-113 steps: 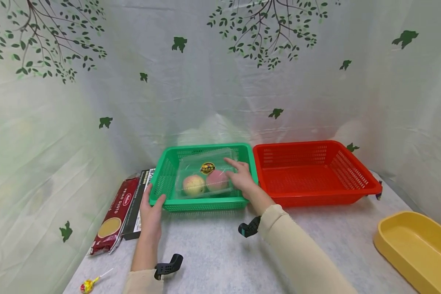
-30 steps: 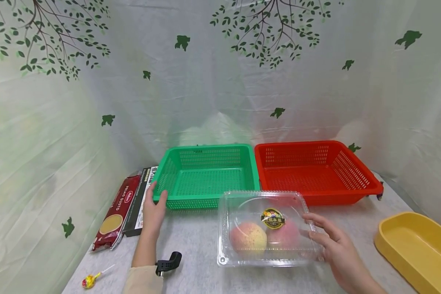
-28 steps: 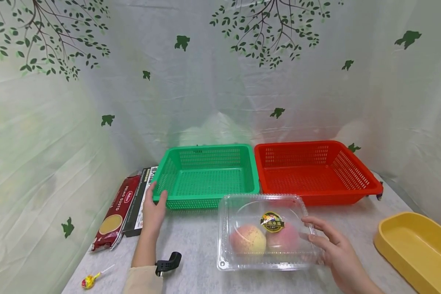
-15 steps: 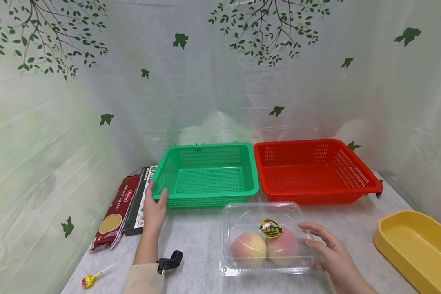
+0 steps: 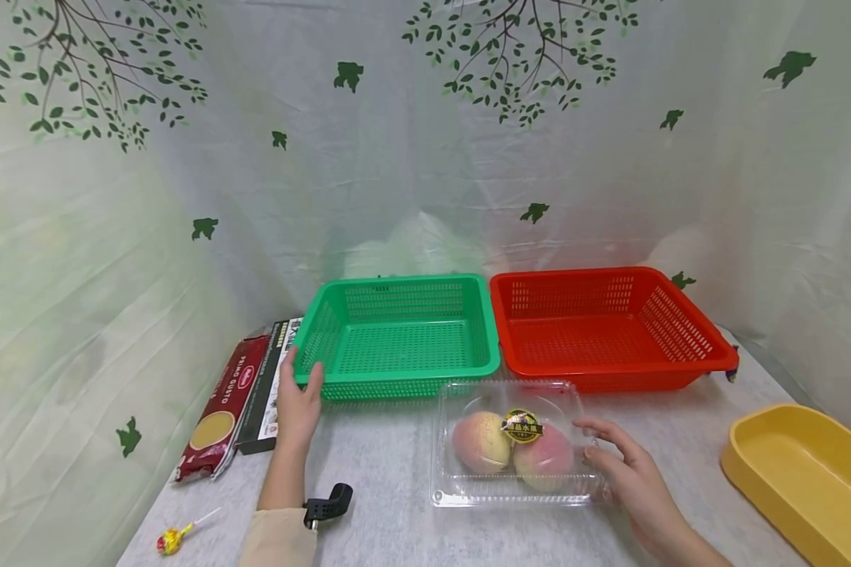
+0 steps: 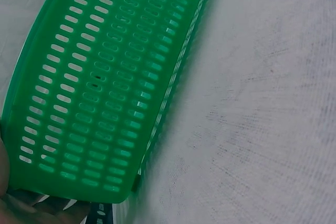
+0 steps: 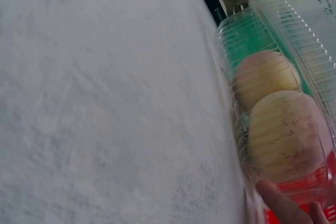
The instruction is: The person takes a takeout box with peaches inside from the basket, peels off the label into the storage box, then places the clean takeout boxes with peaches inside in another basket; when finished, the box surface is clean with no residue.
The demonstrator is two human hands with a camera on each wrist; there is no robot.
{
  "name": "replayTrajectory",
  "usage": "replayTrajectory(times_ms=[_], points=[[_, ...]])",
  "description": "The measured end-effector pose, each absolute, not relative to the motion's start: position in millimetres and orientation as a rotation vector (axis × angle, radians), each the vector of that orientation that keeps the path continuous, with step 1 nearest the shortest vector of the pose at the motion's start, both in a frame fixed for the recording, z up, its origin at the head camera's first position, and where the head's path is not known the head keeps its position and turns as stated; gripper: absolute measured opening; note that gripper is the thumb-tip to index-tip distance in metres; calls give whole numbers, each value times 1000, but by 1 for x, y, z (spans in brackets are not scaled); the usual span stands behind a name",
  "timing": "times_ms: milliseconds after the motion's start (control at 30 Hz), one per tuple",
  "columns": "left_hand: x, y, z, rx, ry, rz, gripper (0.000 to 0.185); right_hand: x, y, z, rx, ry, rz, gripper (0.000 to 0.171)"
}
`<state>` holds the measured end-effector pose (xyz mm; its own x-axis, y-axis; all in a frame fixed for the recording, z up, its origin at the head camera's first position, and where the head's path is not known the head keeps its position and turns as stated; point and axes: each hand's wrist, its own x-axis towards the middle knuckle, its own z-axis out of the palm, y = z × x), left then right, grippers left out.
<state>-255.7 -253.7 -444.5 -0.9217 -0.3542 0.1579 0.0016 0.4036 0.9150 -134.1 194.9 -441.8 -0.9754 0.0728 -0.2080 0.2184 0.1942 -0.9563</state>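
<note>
Clear fruit box [image 5: 516,445], formerly inside green basket [image 5: 397,337], now set on table [image 5: 383,504] near front edge, before gap between green and red basket [image 5: 610,327]. Box side touched by right hand [image 5: 627,480], fingers loosely bent; grip probably light. Basket's front-left corner gripped by left hand [image 5: 296,405], unchanged. Grey felt tabletop; leaf-print curtain behind.

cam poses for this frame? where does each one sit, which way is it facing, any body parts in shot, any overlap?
Head: high, facing forward-down at the table; both hands show, left hand on green basket, right hand on clear box.
Left wrist: low, along the green basket's wall; fingers at the bottom-left edge.
Right wrist: low, along the clear box; fingertip.
Shared: head and right wrist both see the peaches.
</note>
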Motion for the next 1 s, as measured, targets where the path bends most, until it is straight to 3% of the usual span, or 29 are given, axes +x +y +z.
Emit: replayTrajectory(times_ms=[433, 600, 1000], points=[[-252, -244, -441, 391, -2134, -1614, 63, -131, 197, -443, 58, 2488, -1781, 51], [-249, -240, -433, 439, -2081, -1525, 58, -133, 200, -442, -50, 2696, -1678, 44], [-225, -205, -412, 75, -2052, -1205, 43, -150, 199, -418, -96, 3068, -1637, 29]])
